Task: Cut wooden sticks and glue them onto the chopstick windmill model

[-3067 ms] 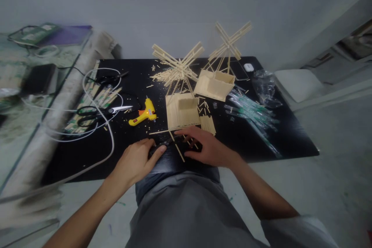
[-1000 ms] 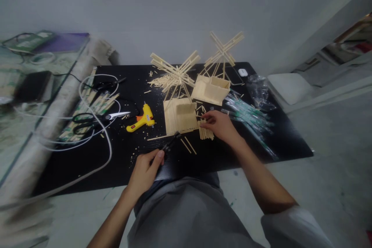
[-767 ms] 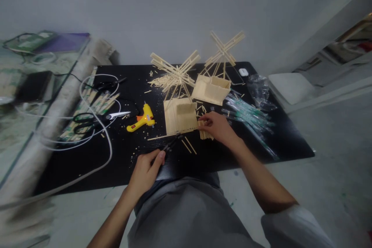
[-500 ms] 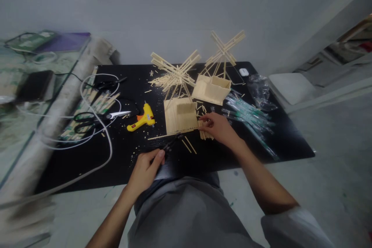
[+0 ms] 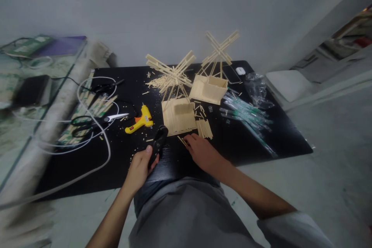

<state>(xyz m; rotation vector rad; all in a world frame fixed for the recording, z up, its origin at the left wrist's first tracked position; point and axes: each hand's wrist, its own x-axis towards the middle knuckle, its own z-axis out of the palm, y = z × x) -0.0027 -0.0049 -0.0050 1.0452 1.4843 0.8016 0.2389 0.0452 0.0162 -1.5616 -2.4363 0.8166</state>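
Note:
My left hand point(image 5: 142, 164) is closed around a black hand tool point(image 5: 159, 138) with a looped end, held just above the front of the table; its exact kind is unclear. My right hand point(image 5: 203, 151) has its fingers pinched at the ends of thin wooden sticks point(image 5: 182, 140), partly hidden by the fingertips. Right behind both hands stands a wooden stick model point(image 5: 177, 116), with a flat base, a small raised block and crossed blades like a windmill. A neat row of short sticks point(image 5: 205, 129) lies beside its base, next to my right hand.
A similar windmill model point(image 5: 207, 89) stands farther back. A yellow glue gun point(image 5: 140, 120) and black-handled scissors point(image 5: 99, 121) lie left, among a white cable point(image 5: 109, 143) and bundled sticks point(image 5: 87, 104). Plastic-wrapped green packs point(image 5: 247, 112) lie right. Stick offcuts point(image 5: 158, 82) are scattered behind.
My right hand has moved left and toward me, from the row of short sticks to the thin sticks. My left hand has raised and turned the black tool.

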